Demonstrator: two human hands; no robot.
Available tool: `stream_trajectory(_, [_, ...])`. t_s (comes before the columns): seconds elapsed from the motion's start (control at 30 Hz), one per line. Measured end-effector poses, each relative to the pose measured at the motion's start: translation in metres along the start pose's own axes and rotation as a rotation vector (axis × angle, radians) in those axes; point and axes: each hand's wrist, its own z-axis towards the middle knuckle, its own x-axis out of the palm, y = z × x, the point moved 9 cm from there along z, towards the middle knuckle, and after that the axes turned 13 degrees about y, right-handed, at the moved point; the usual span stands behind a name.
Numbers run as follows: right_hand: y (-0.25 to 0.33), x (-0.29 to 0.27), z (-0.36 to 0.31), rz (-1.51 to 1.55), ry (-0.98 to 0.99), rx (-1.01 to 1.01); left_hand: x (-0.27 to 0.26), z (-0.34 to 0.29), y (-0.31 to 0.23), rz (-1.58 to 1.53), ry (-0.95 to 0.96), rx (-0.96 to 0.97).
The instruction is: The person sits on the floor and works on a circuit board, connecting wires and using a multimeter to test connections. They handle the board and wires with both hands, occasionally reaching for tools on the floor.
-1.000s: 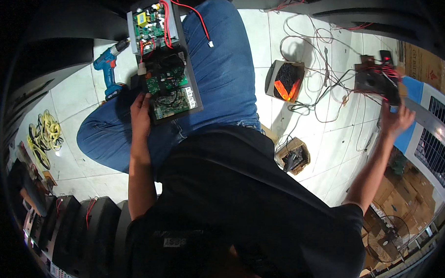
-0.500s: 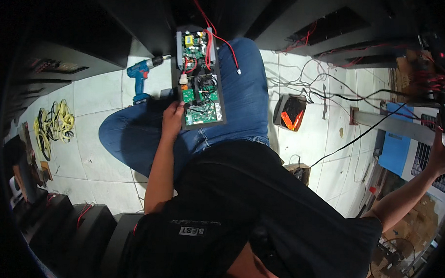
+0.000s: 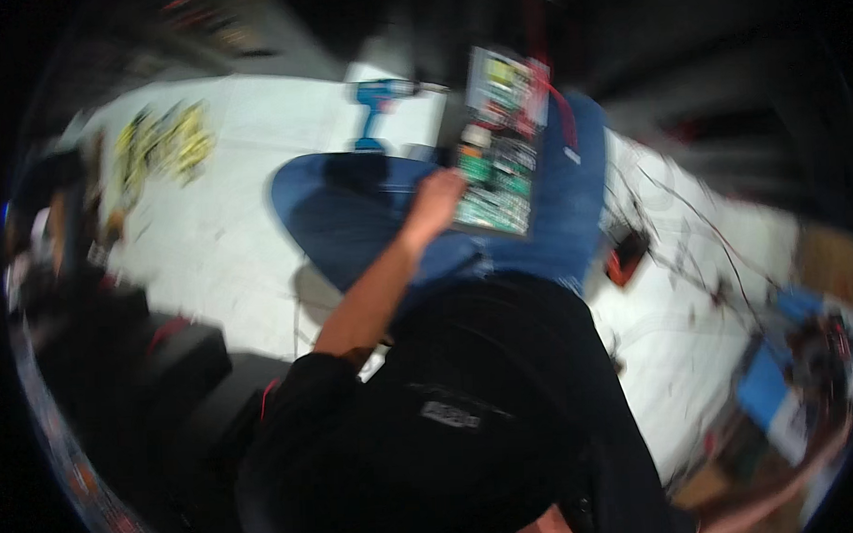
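Note:
A dark panel carrying green circuit boards [image 3: 500,175] rests across my thighs, tilted slightly. My left hand [image 3: 436,206] grips its left edge, fingers closed at the rim. Red wires [image 3: 566,116] run off the panel's upper right side, ending in a small white connector. Far to the right, my right hand [image 3: 823,370] is stretched out near the blue and white crate-like object [image 3: 767,384]. Motion smears its fingers, so what it touches or holds cannot be made out.
A blue cordless drill [image 3: 372,109] stands on the floor beyond my left knee. Yellow and black straps [image 3: 164,144] lie at far left. A small dark box with an orange item [image 3: 624,260] sits right of my thigh, beside loose cables [image 3: 717,238]. Black cabinets [image 3: 181,364] stand at lower left.
The whole view has swung, shifting the panel, drill and straps rightward in the picture. My left hand stays on the panel. My right arm remains stretched out, lower in the picture.

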Motion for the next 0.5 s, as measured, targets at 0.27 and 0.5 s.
stream_trajectory(0.27, [-0.019, 0.104, -0.099, -0.181, 0.644, 0.557, 0.022, -0.002, 0.043, -0.565, 0.0, -0.362])
stream_trajectory(0.5, [0.047, 0.216, -0.203, 0.249, 1.314, 0.382, 0.016, -0.007, 0.044, -0.626, -0.011, -0.345])
